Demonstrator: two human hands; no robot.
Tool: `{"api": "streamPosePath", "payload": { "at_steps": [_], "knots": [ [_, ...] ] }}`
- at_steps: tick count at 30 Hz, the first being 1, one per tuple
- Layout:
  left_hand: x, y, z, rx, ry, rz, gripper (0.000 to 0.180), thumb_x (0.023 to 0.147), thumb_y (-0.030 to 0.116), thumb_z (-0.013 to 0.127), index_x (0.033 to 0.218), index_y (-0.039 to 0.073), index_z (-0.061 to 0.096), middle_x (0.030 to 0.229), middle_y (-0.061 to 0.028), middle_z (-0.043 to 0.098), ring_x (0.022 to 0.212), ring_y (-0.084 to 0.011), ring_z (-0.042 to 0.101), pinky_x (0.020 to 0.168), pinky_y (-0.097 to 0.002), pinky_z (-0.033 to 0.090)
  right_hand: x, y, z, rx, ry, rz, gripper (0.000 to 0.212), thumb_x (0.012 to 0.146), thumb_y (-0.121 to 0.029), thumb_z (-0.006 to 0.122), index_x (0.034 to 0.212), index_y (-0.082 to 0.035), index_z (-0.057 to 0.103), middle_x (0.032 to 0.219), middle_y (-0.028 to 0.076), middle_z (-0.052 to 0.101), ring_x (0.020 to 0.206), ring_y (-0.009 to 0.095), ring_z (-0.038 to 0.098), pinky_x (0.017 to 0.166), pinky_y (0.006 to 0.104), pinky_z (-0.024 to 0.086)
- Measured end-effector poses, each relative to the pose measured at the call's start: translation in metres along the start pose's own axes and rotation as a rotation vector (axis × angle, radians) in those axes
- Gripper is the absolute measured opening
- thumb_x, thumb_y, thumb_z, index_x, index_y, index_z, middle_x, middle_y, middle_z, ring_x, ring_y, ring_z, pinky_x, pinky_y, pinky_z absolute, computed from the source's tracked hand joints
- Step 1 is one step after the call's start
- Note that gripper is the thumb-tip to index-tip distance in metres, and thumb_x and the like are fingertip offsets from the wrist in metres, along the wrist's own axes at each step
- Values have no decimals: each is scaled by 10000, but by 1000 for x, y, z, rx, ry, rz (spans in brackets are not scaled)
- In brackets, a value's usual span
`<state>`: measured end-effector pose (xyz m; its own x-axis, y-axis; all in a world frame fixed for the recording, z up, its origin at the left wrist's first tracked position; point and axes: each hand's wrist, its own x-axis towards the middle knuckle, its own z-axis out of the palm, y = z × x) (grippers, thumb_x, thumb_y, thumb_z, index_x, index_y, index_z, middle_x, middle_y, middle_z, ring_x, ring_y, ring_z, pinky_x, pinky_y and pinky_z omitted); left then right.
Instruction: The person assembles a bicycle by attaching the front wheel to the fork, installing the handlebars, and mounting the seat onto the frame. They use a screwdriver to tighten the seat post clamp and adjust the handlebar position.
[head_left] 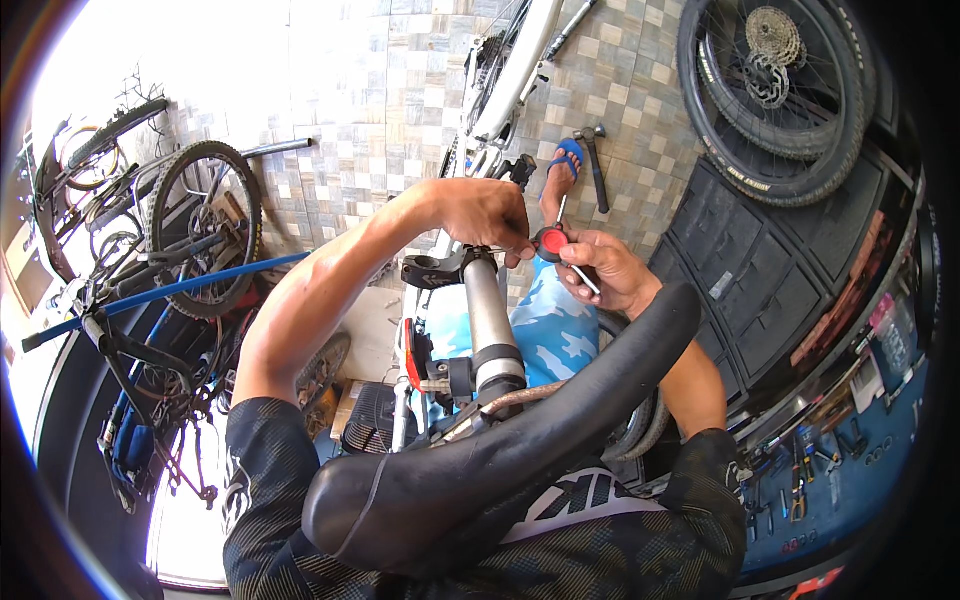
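My right hand (pixel 612 268) grips a Y-shaped wrench (pixel 553 242), which has a round black hub, a red centre and thin metal arms. Beside it my left hand (pixel 487 215) is closed with fingertips pinched together, almost touching the wrench; what lies between them is hidden. Just below the left hand, a black clamp (pixel 437 270) sits at the upper end of a silver tube (pixel 488 310). A long black saddle (pixel 500 430) crosses in front of my chest, covering part of the bike beneath.
A white bike frame (pixel 518 75) extends ahead. To the right are a hammer (pixel 594 165), stacked wheels (pixel 785 180), black drawers (pixel 745 260) and a blue tool board (pixel 835 500). Bikes and a black-tyred wheel (pixel 205 230) crowd the left, beside a blue bar (pixel 180 298). A sandalled foot (pixel 562 175) rests on tiles.
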<state>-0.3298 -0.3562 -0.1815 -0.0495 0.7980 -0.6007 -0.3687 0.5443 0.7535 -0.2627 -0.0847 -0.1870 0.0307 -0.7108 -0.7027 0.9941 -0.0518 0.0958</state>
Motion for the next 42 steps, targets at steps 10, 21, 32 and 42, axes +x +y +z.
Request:
{"api": "streamPosePath", "payload": {
  "at_steps": [10,21,32,42],
  "knots": [
    [-6,-7,1,-74,53,-16,304,894,373,804,870,70,824,779,-58,726,741,-185,656,702,-362,498,3,-20,20,-1884,249,-1087,457,862,50,668,1270,-155,691,1121,71,583,984,199,633,774,329,566],
    [-5,-8,3,-68,41,-12,288,897,365,800,899,79,828,815,-64,721,794,-192,667,744,-365,504,8,-22,12,-403,328,-358,279,1035,-260,675,1200,-36,703,794,-57,560,632,57,503,594,211,420],
    [-7,-15,10,-96,101,18,292,938,375,752,929,93,829,840,-50,701,775,-188,628,733,-360,482,-20,21,-37,-794,144,-292,986,977,-834,290,1232,13,724,728,-9,483,662,139,439,615,292,352],
    [-6,-14,7,-76,75,32,314,916,386,779,944,76,823,815,-60,710,773,-187,648,721,-369,496,-41,-6,-8,-692,92,-467,1017,948,-882,172,1398,-126,684,683,-74,422,602,63,334,569,228,302]
  ]
}}
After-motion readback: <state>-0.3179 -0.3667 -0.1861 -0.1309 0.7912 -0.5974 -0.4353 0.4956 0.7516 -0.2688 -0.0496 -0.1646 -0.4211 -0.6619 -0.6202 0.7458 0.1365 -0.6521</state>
